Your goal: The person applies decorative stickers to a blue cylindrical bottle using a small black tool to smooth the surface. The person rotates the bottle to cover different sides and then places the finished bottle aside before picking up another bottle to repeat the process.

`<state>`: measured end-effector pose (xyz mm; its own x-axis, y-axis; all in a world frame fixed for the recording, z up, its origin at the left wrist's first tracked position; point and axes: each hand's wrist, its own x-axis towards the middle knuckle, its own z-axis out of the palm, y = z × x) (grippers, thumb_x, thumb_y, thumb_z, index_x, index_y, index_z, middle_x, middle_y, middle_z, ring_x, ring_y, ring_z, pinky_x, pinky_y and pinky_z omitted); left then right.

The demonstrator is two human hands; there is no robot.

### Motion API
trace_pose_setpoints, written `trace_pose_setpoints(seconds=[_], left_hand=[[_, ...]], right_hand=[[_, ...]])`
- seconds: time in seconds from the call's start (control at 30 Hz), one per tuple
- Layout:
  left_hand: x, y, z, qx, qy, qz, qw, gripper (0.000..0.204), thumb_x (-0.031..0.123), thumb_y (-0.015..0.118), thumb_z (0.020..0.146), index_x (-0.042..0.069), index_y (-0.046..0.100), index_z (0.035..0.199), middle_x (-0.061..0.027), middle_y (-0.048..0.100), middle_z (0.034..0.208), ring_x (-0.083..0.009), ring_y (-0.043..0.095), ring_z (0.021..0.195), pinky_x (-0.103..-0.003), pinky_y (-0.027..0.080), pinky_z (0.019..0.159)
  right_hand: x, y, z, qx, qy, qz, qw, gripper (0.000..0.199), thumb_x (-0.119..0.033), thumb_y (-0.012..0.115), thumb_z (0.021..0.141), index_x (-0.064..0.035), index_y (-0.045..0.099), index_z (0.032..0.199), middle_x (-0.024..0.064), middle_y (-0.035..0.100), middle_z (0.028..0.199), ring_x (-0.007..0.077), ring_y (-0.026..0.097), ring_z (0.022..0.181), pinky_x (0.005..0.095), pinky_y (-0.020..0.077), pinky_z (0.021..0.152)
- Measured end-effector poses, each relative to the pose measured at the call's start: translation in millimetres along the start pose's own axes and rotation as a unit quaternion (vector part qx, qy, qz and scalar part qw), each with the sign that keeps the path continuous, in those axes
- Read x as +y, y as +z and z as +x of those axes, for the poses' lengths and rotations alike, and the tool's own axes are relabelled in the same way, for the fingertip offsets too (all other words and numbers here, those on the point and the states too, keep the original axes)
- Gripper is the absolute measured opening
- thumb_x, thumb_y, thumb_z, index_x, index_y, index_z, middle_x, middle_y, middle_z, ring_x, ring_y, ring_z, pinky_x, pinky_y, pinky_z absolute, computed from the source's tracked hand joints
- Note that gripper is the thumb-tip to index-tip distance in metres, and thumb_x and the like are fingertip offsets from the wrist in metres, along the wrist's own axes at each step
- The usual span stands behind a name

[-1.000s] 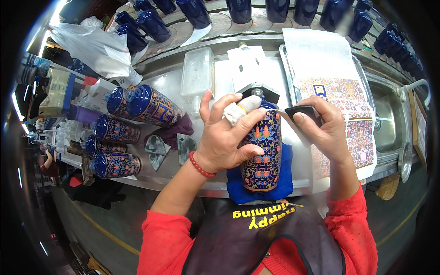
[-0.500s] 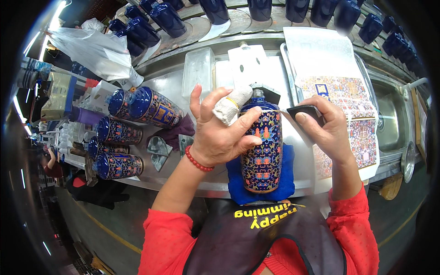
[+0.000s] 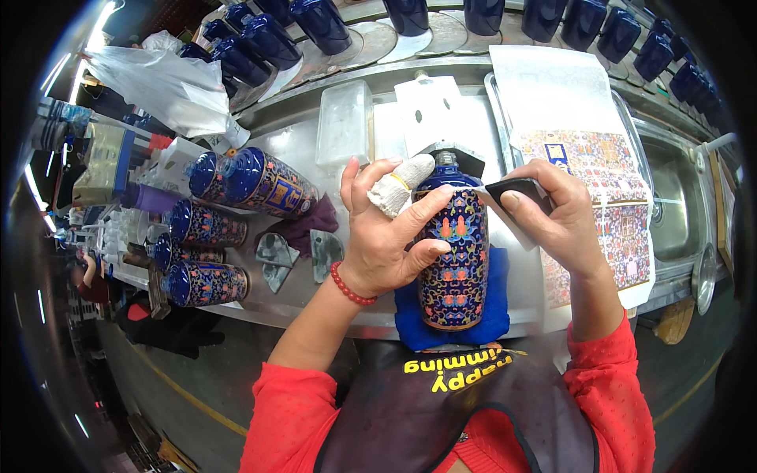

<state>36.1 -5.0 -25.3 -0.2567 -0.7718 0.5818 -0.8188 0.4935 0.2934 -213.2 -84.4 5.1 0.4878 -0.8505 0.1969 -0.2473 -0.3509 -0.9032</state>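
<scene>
A dark blue bottle (image 3: 453,272) with a colourful flower pattern lies on its side in front of me, its neck pointing away. Under its near part is a blue cloth (image 3: 495,315). My left hand (image 3: 384,244) rests on the bottle's left side, index fingertip at the shoulder and thumb on the pattern. Its fingers are spread, and one wears a white cloth wrap (image 3: 400,185). My right hand (image 3: 552,217) is closed around a flat black scraper (image 3: 516,188), whose thin edge points at the bottle's right shoulder. A grey metal rest (image 3: 461,156) stands by the neck.
Several patterned bottles (image 3: 209,284) lie at left, near a purple cloth (image 3: 311,229) and grey flat pieces (image 3: 276,260). Printed pattern sheets (image 3: 623,236) cover a tray at right, beside a sink (image 3: 670,213). Plain blue bottles (image 3: 406,16) stand on a conveyor behind; a clear plastic box (image 3: 343,122) is nearer.
The scraper has moved slightly left, closer to the bottle's shoulder. My left hand keeps its place on the bottle. The blue bottles on the conveyor have shifted along it.
</scene>
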Motion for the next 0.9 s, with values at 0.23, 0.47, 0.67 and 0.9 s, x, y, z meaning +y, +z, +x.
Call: trace_pose_setpoints(seconds=[0.23,0.47,0.67,0.9], left_hand=[[-2.4,2.4,6.3,0.036,-0.045,-0.113,0.992,0.054,0.058,0.053,0.100,0.012,0.073,0.120,-0.0113,0.070,0.108,-0.0361,0.046,0.127,-0.054,0.015,0.118],[1.1,11.0,13.9,0.041,-0.066,-0.169,0.983,0.029,0.018,0.061,0.092,0.007,0.070,0.118,-0.0143,0.068,0.106,-0.0367,0.049,0.119,-0.049,0.031,0.110],[8.6,16.6,12.6,0.054,-0.182,-0.284,0.940,0.021,0.010,0.060,0.089,0.005,0.068,0.108,-0.0131,0.065,0.101,-0.0323,0.052,0.108,-0.042,0.040,0.100],[5.7,26.6,10.2,0.094,-0.192,-0.312,0.926,0.018,0.008,0.059,0.089,0.004,0.066,0.105,-0.0128,0.062,0.098,-0.0301,0.053,0.100,-0.041,0.042,0.095]], right_hand=[[-0.2,-3.9,8.6,-0.004,-0.030,-0.022,0.999,0.021,-0.018,0.068,0.095,-0.0002,0.068,0.106,0.0041,0.067,0.084,0.0101,0.061,0.074,0.0247,0.0470,0.067],[3.9,6.7,20.7,-0.035,-0.028,0.027,0.999,0.026,-0.006,0.054,0.102,0.0001,0.063,0.126,0.0078,0.066,0.111,0.0116,0.063,0.095,0.0259,0.0521,0.079],[7.2,21.1,26.3,-0.039,-0.010,0.089,0.995,0.023,0.000,0.053,0.098,-0.0004,0.064,0.117,0.0095,0.059,0.124,0.0135,0.060,0.107,0.0273,0.0506,0.090],[5.7,29.6,34.4,-0.084,0.051,0.081,0.992,0.016,-0.014,0.070,0.083,-0.0061,0.058,0.091,0.0081,0.055,0.122,0.0157,0.050,0.117,0.0302,0.0384,0.102]])
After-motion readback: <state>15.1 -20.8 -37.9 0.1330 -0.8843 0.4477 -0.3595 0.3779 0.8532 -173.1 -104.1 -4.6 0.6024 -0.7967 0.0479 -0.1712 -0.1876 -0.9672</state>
